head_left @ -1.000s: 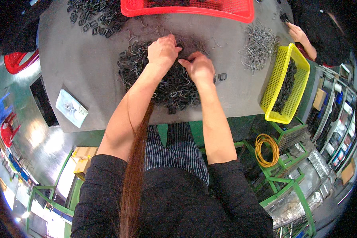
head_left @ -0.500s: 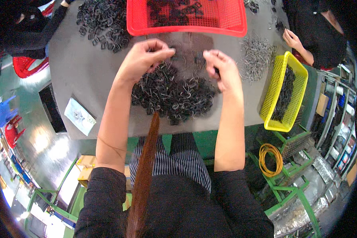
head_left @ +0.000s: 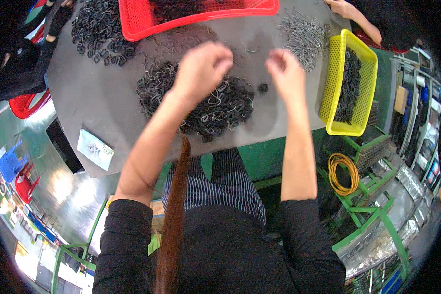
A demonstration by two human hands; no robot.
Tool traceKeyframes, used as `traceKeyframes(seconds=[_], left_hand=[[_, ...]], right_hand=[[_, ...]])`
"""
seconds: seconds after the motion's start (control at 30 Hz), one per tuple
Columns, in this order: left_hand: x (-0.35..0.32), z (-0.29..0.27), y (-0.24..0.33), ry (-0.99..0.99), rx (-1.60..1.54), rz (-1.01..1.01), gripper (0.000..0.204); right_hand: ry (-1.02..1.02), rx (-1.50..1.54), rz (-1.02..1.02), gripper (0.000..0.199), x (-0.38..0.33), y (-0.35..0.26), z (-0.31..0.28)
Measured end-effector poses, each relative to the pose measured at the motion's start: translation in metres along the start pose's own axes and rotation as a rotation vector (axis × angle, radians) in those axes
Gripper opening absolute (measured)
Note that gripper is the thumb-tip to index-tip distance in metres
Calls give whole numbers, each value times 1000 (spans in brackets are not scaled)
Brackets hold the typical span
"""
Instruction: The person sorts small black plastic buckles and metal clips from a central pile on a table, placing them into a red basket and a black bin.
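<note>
My left hand (head_left: 203, 69) hovers over the upper part of a pile of black plastic pieces with silvery metal hooks (head_left: 220, 115). Its thumb and fingers are pinched together and blurred, so whatever they hold cannot be made out. To the right of the pile, my right hand (head_left: 288, 73) is raised over the table, thumb against curled fingers; anything in that pinch is hidden too. One small black piece (head_left: 262, 88) lies alone between the pile and my right hand. A few loose hooks (head_left: 249, 48) lie on the table between my hands.
Beyond my hands stands a red basket (head_left: 201, 21) with black pieces inside. A black heap (head_left: 100, 34) lies left of it, a heap of metal hooks (head_left: 304, 39) right. A yellow basket (head_left: 332, 83) holds black parts. Nearby are a pale packet (head_left: 95, 149) and a co-worker's hand (head_left: 345, 9).
The view has shifted, moving the table's things up and left in the picture. My left hand has moved right over the pile; my right hand has drawn away from its edge.
</note>
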State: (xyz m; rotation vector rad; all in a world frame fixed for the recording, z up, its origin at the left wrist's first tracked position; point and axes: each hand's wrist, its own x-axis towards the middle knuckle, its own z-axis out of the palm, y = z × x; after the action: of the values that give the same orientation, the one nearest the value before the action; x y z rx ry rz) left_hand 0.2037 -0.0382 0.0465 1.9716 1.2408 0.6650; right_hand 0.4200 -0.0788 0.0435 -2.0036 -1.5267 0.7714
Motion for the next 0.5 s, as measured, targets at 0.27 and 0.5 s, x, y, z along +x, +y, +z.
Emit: traceKeyframes(seconds=[0.27,0.5], left_hand=[[-34,90,-36,-81,267,-57,36],[2,26,-46,-136,-32,-291,19]], right_hand=[[82,-192,143,49,-59,28,62],[61,324,319,19,-32,70,28]])
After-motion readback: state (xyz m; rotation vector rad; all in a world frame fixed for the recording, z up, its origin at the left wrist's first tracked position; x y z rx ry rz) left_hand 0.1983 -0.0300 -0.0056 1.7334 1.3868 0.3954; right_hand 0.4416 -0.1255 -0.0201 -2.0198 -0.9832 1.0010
